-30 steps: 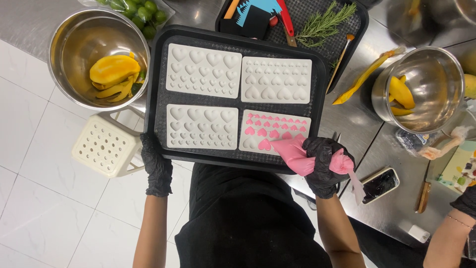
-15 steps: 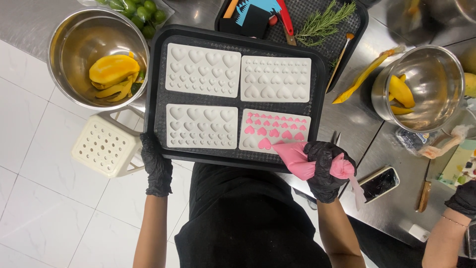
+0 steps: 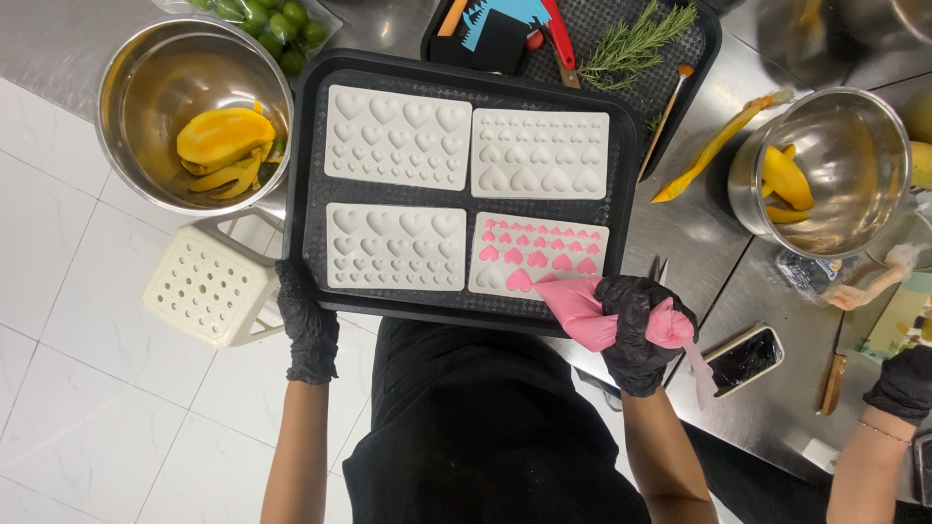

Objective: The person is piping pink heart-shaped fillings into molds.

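A black tray [image 3: 309, 146] carries several white heart-shaped moulds. The near right mould [image 3: 544, 254] has many of its hearts filled with pink. My right hand [image 3: 636, 330], in a black glove, squeezes a pink piping bag [image 3: 582, 311] whose tip rests at the near edge of that mould. My left hand [image 3: 309, 325], also gloved, grips the tray's near left corner. The other moulds [image 3: 398, 136] look unfilled.
A steel bowl [image 3: 146, 97] with yellow mango pieces stands at the left, above a white perforated stool [image 3: 199, 291]. A second bowl [image 3: 854, 165] with mango is at the right, beside a phone [image 3: 743, 359]. Another tray [image 3: 670, 58] holds rosemary. Another person's gloved hand [image 3: 903, 383] is far right.
The piping bag tip has shifted slightly along the near edge of the pink-filled mould. My left hand keeps its hold on the tray.
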